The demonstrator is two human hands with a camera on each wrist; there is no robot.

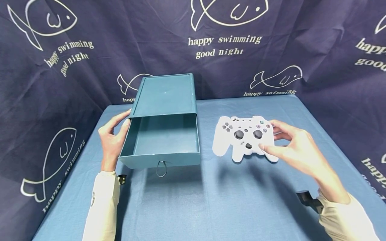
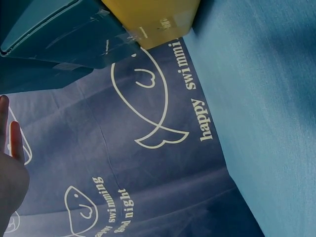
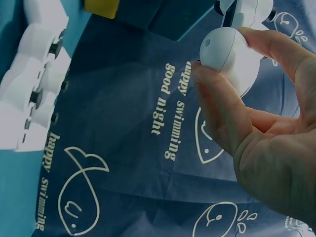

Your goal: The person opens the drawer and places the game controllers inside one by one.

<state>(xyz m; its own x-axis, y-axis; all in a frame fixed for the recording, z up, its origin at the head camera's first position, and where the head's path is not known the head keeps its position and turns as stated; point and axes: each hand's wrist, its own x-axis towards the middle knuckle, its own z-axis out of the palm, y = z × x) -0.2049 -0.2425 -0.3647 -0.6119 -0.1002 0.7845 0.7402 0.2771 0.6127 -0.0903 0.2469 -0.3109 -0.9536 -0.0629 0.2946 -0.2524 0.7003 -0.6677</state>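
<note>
My left hand [image 1: 113,137] rests against the left side of a teal drawer box [image 1: 165,93], its thumb and extended fingers near the front corner. The box's drawer [image 1: 163,134] is pulled out, showing a bare inside, and a metal ring pull [image 1: 162,169] hangs from its front. To the right, my right hand [image 1: 297,147] pinches the grip of a white game controller [image 1: 230,142] between thumb and fingers, buttons facing up. Overlapping its lower edge in the head view is another white controller [image 1: 237,155]. White controllers [image 3: 34,89] also show at the left of the right wrist view.
A yellow section [image 2: 158,19] shows below the teal box in the left wrist view. Blue cloth [image 1: 181,207] covers the table. Dark blue curtains [image 1: 229,73] with fish prints stand behind and along both sides.
</note>
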